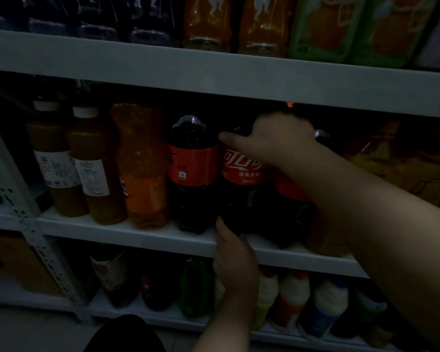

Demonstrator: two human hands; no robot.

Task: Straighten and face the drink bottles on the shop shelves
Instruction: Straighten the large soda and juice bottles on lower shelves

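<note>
On the middle shelf (137,237), a pale, smooth metal board in very dim light, stood a large plastic cola bottle (241,171), dark and glossy, its red label with white lettering turned to the front. The right hand (272,138) was clasped over the bottle's shoulder and neck, thumb stretched out to the left, its fingers curling away behind and out of sight. The left hand (235,257) gripped the bottle's base at the shelf edge, thumb against the dark plastic, the other fingers hidden. Touching its left side stood a second cola bottle (192,174), its label showing small print. A third cola bottle (290,189) on the right was mostly covered by the right forearm. Further left were a waisted orange soda bottle (142,168) and two amber juice bottles (94,168) with white caps and pale paper labels. Yellow packs (396,168) at far right were too dark to identify. The upper shelf (214,74) carried dark and orange bottles, cut off by the top of the frame. Below, a green bottle (194,285) and white-topped bottles (294,293) stood blurred. A perforated metal upright (36,232) slanted down the left.
</note>
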